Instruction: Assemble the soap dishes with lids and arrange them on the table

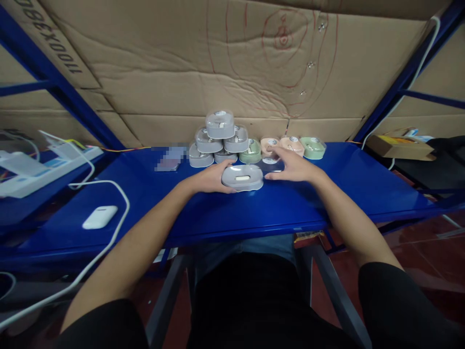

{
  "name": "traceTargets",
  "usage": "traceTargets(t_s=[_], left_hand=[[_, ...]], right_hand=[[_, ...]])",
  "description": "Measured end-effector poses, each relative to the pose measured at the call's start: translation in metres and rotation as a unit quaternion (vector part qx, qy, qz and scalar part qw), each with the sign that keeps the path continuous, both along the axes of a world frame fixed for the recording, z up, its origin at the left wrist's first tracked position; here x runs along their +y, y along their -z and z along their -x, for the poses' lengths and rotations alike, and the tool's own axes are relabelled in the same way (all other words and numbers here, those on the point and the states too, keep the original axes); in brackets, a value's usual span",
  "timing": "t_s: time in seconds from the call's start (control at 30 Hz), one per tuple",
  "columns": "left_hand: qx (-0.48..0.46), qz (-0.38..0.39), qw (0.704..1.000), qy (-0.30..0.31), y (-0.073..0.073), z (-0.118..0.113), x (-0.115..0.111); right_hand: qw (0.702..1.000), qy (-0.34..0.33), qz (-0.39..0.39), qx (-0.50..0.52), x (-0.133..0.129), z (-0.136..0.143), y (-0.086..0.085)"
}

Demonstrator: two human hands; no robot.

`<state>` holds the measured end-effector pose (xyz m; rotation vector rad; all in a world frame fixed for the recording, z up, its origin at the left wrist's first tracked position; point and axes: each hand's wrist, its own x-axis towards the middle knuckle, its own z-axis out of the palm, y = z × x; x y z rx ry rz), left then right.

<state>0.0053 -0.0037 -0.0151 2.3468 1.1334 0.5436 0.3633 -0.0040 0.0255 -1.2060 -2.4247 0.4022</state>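
Observation:
My left hand (212,178) grips the left end of a grey oval box (250,183), with thumb and fingers around its side. A small white bar lies in the middle of the box's top, and no clear cover shows over it. On the right, my right hand (296,167) curves its thumb and fingers around a clear plastic lid (273,166), just beside the box. The lid is see-through, so its edges are hard to make out. Behind both hands stand stacked grey lidded boxes (220,127), a green one (250,152) and pink ones (292,145).
Another green box (313,148) ends the row. On the blue table (232,215) lie a white earbud case (100,217) and a pixelated flat item (170,159). A white cable (121,191) loops at left near a power strip (47,167). Cardboard (163,63) stands behind.

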Motion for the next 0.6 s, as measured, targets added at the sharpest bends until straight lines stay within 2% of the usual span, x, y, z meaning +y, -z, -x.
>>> traceTargets(t_s=[0.13, 0.23, 0.3, 0.43, 0.6], left_hand=[[0.029, 0.006, 1.0, 0.007, -0.009, 0.022, 0.005], [0.031, 0.013, 0.999, -0.003, -0.01, 0.023, 0.004], [0.028, 0.018, 0.999, -0.003, -0.01, 0.015, 0.0], [0.025, 0.01, 0.999, 0.025, -0.006, -0.006, -0.01], [0.003, 0.006, 0.998, 0.057, 0.003, -0.02, -0.013]], right_hand=[[0.991, 0.058, 0.069, -0.096, 0.009, -0.022, -0.006], [0.982, 0.057, 0.097, -0.152, 0.012, -0.022, -0.001], [0.987, 0.037, 0.068, -0.144, 0.011, -0.014, 0.003], [0.997, -0.042, -0.034, -0.061, 0.0, 0.018, 0.015], [0.988, -0.122, -0.039, -0.082, -0.013, 0.05, 0.035]])
